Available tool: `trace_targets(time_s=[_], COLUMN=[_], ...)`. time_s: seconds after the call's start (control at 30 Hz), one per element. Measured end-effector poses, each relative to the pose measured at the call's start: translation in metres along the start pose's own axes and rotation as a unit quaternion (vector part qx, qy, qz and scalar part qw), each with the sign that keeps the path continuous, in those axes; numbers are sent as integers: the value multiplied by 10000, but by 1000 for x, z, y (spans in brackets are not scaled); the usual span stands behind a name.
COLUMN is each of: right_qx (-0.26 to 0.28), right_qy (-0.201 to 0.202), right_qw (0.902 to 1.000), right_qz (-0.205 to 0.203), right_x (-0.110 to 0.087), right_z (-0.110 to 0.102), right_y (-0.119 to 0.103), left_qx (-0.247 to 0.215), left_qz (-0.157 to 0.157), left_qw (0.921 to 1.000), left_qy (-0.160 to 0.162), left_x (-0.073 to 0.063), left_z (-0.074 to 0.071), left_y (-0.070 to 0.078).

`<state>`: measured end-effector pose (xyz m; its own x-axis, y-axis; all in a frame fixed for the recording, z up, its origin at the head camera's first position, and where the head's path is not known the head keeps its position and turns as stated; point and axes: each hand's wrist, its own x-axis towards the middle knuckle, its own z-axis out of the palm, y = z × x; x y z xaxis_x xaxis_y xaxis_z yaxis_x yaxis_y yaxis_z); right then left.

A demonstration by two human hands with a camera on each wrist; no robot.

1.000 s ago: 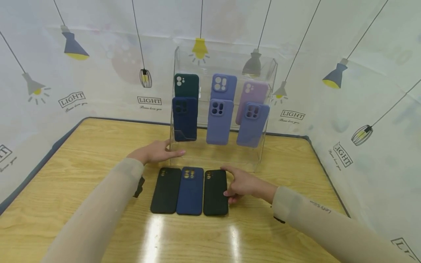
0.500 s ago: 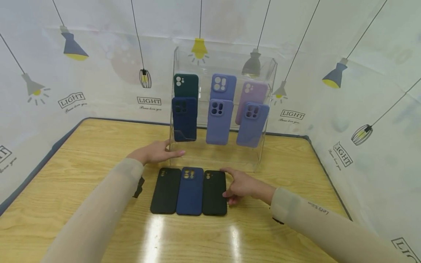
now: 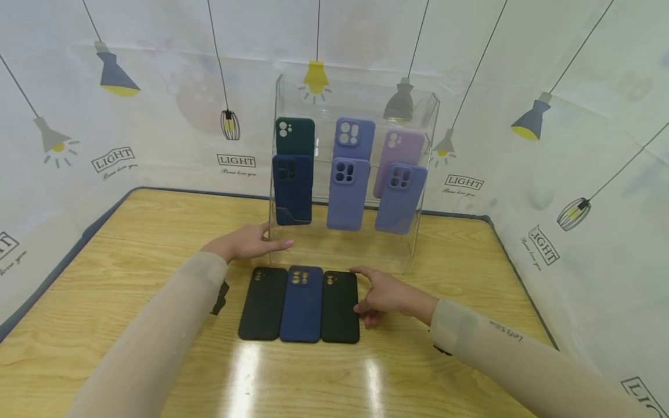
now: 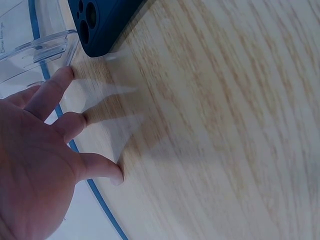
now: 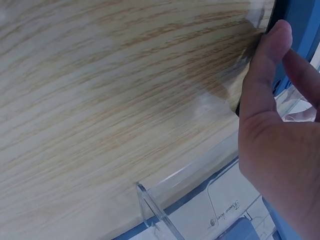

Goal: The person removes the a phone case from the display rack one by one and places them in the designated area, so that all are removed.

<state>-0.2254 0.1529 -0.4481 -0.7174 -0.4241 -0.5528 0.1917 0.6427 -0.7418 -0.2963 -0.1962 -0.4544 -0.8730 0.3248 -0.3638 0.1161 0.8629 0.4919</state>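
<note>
In the head view, three phone cases lie side by side on the table: a black phone case (image 3: 263,305) at left, a dark blue phone case (image 3: 301,305) in the middle, another black phone case (image 3: 340,307) at right. My right hand (image 3: 385,293) touches the right-hand black case, index finger at its top corner and thumb on its right edge. My left hand (image 3: 245,241) is at the left side of a clear acrylic stand (image 3: 345,247), thumb stretched across its front. In the left wrist view, the left fingers are spread and hold nothing.
The stand holds two tiers of cases: a green case (image 3: 295,133), a navy case (image 3: 292,191), lavender-blue cases (image 3: 347,200) and a pink case (image 3: 402,145). Behind the wooden table (image 3: 157,232) hangs a lamp-printed cloth (image 3: 172,69).
The right-hand black case has slid slightly left against the blue one, with my right hand moving along at its edge. The left hand has stayed in place.
</note>
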Motion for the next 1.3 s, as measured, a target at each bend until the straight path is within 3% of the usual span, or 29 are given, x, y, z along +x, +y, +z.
trace_targets(time_s=[0.33, 0.57, 0.97, 1.3], right_qx=[-31, -31, -409, -498], right_qy=[-69, 27, 656, 938], right_qw=[10000, 9996, 9948, 9896], right_qz=[-42, -267, -668, -972], right_x=[-3, -6, -22, -39], right_z=[-8, -28, -71, -100], right_y=[-5, -25, -65, -89], left_qx=[-4, -40, -152, -172], left_qz=[-7, -43, -26, 38], left_qw=[10000, 10000, 9999, 9998], left_qy=[-4, -10, 1, 27], left_x=[2, 1, 2, 3], left_z=[1, 1, 1, 1], left_y=[0, -1, -4, -5])
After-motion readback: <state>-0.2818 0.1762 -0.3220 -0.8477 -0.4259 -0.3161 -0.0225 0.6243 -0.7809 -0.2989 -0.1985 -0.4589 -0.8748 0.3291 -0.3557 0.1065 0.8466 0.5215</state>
